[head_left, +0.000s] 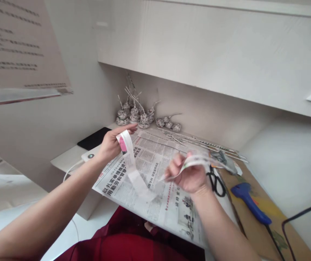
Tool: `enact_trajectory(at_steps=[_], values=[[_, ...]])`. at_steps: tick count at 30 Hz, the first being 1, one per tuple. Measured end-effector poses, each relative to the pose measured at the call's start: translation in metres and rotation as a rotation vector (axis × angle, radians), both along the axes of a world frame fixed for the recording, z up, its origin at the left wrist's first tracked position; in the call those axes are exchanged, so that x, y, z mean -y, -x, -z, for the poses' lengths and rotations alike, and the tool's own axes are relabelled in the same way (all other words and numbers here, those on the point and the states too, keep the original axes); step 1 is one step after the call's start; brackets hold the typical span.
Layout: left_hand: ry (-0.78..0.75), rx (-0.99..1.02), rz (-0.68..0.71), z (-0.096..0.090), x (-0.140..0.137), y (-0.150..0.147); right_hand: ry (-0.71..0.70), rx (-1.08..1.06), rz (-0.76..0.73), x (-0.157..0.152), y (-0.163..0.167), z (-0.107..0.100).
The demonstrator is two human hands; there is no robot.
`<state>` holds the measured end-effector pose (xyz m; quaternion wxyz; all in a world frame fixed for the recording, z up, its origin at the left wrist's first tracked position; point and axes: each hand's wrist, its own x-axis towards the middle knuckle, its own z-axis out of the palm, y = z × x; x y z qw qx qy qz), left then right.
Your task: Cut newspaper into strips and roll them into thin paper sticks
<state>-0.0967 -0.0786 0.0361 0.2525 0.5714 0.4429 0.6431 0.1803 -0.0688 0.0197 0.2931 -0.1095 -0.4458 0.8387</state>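
Observation:
My left hand point(113, 143) pinches the upper end of a printed newspaper strip point(133, 170) with a pink patch; some of its fingers point to the right. The strip hangs in a bend over the spread newspaper sheets point(109, 183). Blurred by motion, my right hand point(189, 174) is closed around a newspaper strip point(198, 159) that trails off to the right above the wrist. Whether both hands hold one strip or two, I cannot tell. Black-handled scissors point(216, 183) lie just right of my right hand.
Woven paper gourd shapes point(135, 114) stand at the back, beside small woven balls point(168, 124). Thin rolled paper sticks point(198, 141) lie along the wall. A blue glue gun point(251, 203) rests on cardboard point(255, 232). A black tablet-like slab point(94, 137) and white device point(87, 156) sit left.

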Motion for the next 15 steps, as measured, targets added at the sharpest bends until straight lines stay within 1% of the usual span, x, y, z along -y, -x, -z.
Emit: enact_trajectory(at_steps=[2, 3, 4, 5, 6, 8, 10, 11, 13, 15], values=[[-0.054, -0.022, 0.154, -0.002, 0.001, -0.009, -0.037, 0.133, -0.267, 0.014, 0.016, 0.012], [-0.096, -0.068, 0.225, -0.002, 0.003, -0.014, -0.060, 0.155, -0.319, 0.017, 0.021, 0.018], [-0.151, -0.136, 0.298, -0.003, 0.005, -0.019, -0.084, 0.169, -0.315, 0.017, 0.024, 0.022], [-0.212, -0.218, 0.367, -0.003, 0.008, -0.025, -0.091, 0.174, -0.258, 0.014, 0.025, 0.026], [-0.269, -0.305, 0.434, -0.003, 0.011, -0.031, -0.081, 0.177, -0.169, 0.010, 0.025, 0.028], [-0.335, -0.451, 0.550, -0.002, 0.019, -0.045, -0.021, 0.172, -0.006, 0.001, 0.023, 0.029], [-0.346, -0.545, 0.666, 0.002, 0.027, -0.059, 0.032, 0.163, 0.094, -0.005, 0.022, 0.028], [-0.351, -0.575, 0.708, 0.005, 0.030, -0.064, 0.034, 0.166, 0.139, -0.007, 0.021, 0.028], [-0.349, -0.642, 0.761, 0.012, 0.035, -0.069, 0.002, 0.184, 0.246, -0.009, 0.020, 0.027], [-0.337, -0.720, 0.779, 0.018, 0.038, -0.068, -0.030, 0.219, 0.339, -0.012, 0.019, 0.028]])
